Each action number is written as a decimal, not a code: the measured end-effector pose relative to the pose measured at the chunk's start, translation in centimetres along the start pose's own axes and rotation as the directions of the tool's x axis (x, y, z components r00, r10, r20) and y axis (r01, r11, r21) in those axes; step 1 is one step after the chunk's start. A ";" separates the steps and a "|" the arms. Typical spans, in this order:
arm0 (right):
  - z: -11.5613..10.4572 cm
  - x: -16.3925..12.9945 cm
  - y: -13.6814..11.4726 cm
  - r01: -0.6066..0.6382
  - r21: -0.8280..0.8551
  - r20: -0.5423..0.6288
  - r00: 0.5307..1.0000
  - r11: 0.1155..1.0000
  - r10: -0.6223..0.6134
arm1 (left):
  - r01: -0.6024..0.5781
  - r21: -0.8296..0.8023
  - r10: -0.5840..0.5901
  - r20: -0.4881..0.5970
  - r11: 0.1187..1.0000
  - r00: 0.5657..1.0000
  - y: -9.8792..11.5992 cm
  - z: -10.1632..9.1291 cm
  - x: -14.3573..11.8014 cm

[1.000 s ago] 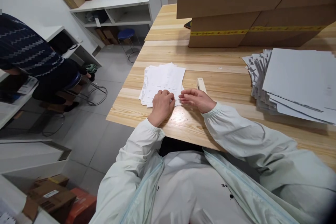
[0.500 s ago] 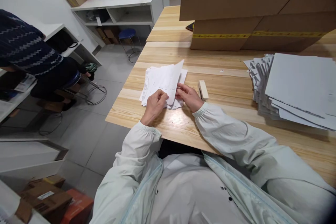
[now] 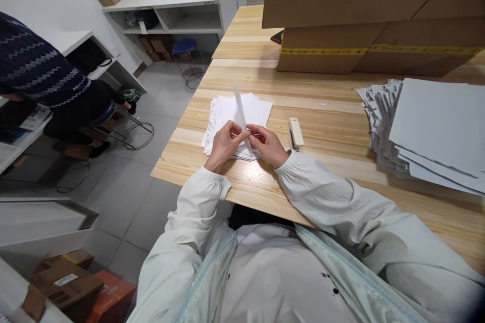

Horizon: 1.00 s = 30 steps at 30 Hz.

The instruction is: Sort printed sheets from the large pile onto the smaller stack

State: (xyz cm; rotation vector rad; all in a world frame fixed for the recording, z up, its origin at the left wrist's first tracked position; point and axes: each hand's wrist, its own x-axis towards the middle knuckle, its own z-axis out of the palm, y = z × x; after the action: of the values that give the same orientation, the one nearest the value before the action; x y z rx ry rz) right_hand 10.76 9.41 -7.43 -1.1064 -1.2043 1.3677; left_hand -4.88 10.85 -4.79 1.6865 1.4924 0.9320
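Papers (image 3: 222,116) lay in a loose, slightly uneven pile near the left corner of the wide wooden table (image 3: 322,136), directly in front of the person. Large cardboard boxes (image 3: 322,63) filled the far side, the lower ones banded with yellow tape. Nearer, on the right, stood a thick stack of white sheets (image 3: 435,126), its left edges ragged and fanned. Over the near part of the pile, the left hand (image 3: 225,145) and right hand (image 3: 268,146) met, fingers drawn in narrow, both pinching the lower part of a single sheet (image 3: 240,108). That sheet stood nearly upright, seen almost edge-on, its top tipped leftward. Just beside the right hand lay a cream stapler (image 3: 295,132), apart from the pile; farther off was a tiny white scrap (image 3: 323,104).
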 end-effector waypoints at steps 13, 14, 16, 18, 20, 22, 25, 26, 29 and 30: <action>-0.3 0.2 -0.3 -0.002 -0.060 -0.121 0.993 0.998 -0.006 | 0.092 -0.227 -0.113 -0.081 0.970 0.990 -0.8 0.4 0.1; -0.5 0.3 -0.4 0.015 -0.079 -0.194 0.980 0.997 -0.030 | 0.112 -0.251 -0.141 -0.102 0.962 0.985 -0.8 0.4 0.1; -1.0 0.8 -0.5 0.041 -0.103 -0.338 0.938 0.994 -0.073 | 0.124 -0.278 -0.169 -0.144 0.953 0.975 -0.7 0.4 0.0; -1.7 1.5 -0.6 0.032 -0.071 -0.406 0.912 0.997 -0.058 | 0.107 -0.249 -0.156 -0.187 0.963 0.970 -0.5 0.4 -0.2; -2.3 2.2 -0.5 0.001 0.001 -0.395 0.919 1.000 -0.001 | 0.074 -0.187 -0.115 -0.219 0.980 0.969 -0.4 0.5 -0.3; -2.7 2.7 -0.4 -0.024 0.061 -0.362 0.931 0.998 0.045 | 0.044 -0.140 -0.075 -0.225 0.989 0.971 -0.4 0.4 -0.3; -2.7 3.0 -0.7 -0.025 0.110 -0.352 0.934 0.994 0.062 | 0.037 -0.119 -0.060 -0.190 0.992 0.980 -0.9 0.5 -0.1; -2.7 3.0 -0.9 -0.018 0.120 -0.352 0.934 0.993 0.059 | 0.046 -0.119 -0.066 -0.174 0.992 0.983 -1.0 0.5 0.0; -2.3 2.7 -1.2 -0.010 0.173 -0.322 0.944 0.985 0.066 | 0.067 -0.131 -0.085 -0.137 0.989 0.987 -1.4 0.7 0.3; -2.2 2.7 -1.2 -0.016 0.185 -0.318 0.945 0.983 0.075 | 0.073 -0.135 -0.090 -0.129 0.988 0.988 -1.5 0.7 0.3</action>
State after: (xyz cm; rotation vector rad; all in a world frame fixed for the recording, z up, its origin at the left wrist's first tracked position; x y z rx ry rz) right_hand 12.74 12.36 -6.50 -1.1807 -0.8050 1.2433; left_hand -5.01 11.27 -6.41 1.4835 1.5411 1.0925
